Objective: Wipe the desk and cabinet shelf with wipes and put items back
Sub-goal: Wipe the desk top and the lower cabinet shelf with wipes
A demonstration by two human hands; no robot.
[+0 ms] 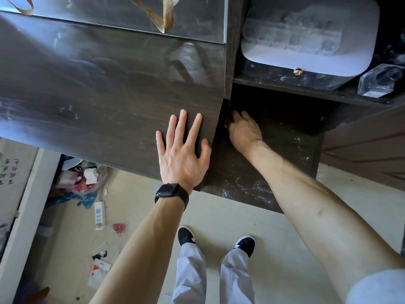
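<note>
The dark wooden desk [98,95] fills the upper left, its top streaked with dust and smear marks. My left hand [183,154] lies flat on it near its right edge, fingers straight and spread, with a black watch on the wrist. My right hand [244,130] reaches into the lower cabinet shelf [241,183], which is dark wood speckled with white dust. Its fingertips sit in the shadowed back left corner against the desk's side. Whether they hold anything is hidden. No wipe is visible.
On the upper shelf stand a white-lidded clear box [306,36] and a clear glass bottle [381,82]. An open cabinet door [368,145] hangs at the right. The floor under the desk holds plastic bags [81,181], a power strip [99,213] and papers.
</note>
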